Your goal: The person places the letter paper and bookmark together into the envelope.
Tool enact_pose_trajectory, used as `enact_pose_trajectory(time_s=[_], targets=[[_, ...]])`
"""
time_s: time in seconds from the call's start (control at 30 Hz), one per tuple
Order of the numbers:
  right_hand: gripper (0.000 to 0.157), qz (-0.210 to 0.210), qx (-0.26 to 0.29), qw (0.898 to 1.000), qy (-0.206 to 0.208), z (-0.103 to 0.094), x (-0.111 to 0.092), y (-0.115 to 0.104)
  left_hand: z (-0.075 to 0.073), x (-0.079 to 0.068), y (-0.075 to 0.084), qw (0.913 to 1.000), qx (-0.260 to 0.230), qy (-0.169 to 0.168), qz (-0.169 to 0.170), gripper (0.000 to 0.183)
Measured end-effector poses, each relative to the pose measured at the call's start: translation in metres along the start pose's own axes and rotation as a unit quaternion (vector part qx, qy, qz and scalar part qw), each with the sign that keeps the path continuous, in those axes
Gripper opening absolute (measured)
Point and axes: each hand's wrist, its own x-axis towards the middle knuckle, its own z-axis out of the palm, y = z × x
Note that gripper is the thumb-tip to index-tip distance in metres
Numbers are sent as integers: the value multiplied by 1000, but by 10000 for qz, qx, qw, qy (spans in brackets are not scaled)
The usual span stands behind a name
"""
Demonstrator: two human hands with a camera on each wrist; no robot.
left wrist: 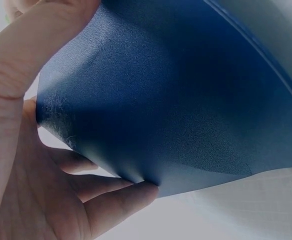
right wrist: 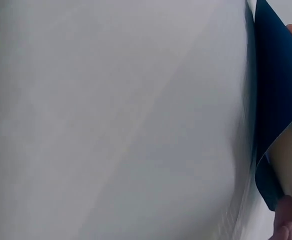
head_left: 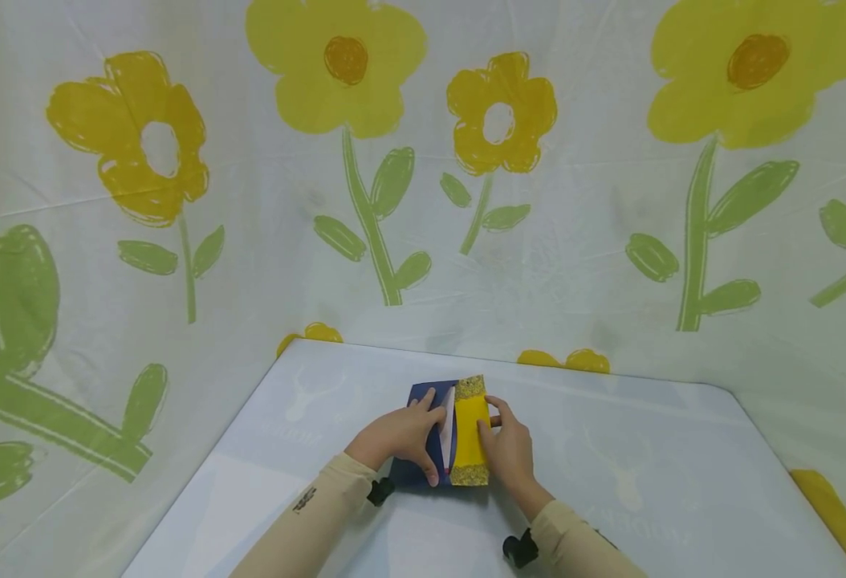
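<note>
A dark blue booklet-like cover [head_left: 410,475] stands tilted above the table, with a strip of white [head_left: 448,429] showing in its opening. Along its right side runs a yellow panel [head_left: 469,429] with glittery gold bands at top and bottom. My left hand [head_left: 403,433] spreads across the blue side; in the left wrist view its fingers and thumb hold the edge of the textured blue cover [left wrist: 160,95]. With thumb in front and fingers behind, my right hand [head_left: 511,449] pinches the yellow panel's right edge. Only a curved part of the cover [right wrist: 279,85] appears in the right wrist view.
A pale table [head_left: 611,466] with faint deer-head prints lies under the hands. Behind it and to the left hangs a white cloth [head_left: 582,273] patterned with large yellow flowers. Dark wrist cameras [head_left: 520,550] sit on both forearms.
</note>
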Motion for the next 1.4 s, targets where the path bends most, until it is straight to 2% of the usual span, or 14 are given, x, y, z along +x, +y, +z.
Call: enact_pose_trajectory(time_s=[0.3, 0.77, 1.4], targets=[[43, 73, 97, 9999, -82, -1, -1, 0, -1, 0, 0, 10000, -7, 8, -21, 76], [44, -68, 86, 9999, -40, 7, -1, -2, 0, 1, -1, 9999, -35, 114, 34, 75], [47, 272, 88, 9995, -92, 4, -3, -1, -1, 0, 0, 10000, -33, 49, -58, 75]])
